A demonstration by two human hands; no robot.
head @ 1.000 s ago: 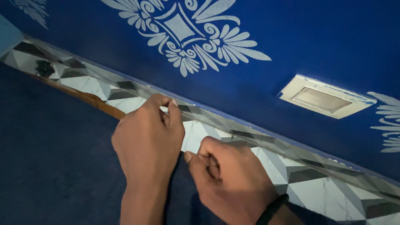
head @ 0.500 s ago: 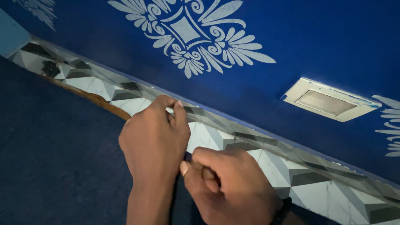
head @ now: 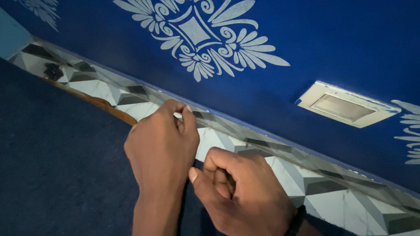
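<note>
A long strip (head: 332,179) with a grey and white geometric pattern runs slantwise across a dark blue wall (head: 332,48). My left hand (head: 162,146) rests over the strip, its thumb and forefinger pinched together at the strip's upper edge. Just right of it and lower, my right hand (head: 245,196) is curled into a fist, with the thumb tip pressed near the strip's lower edge beside my left hand. Nothing shows inside the fist. The stretch of strip beneath both hands is hidden.
A white floral ornament (head: 197,35) is painted on the wall above. A beige rectangular wall plate (head: 345,107) sits to the right. A brown edge (head: 100,102) shows under the strip on the left, above a dark blue textured surface (head: 57,175). A black band (head: 297,218) circles my right wrist.
My right hand has slid a little down and left, closer to my left hand. My left hand keeps its pinch at the strip's upper edge.
</note>
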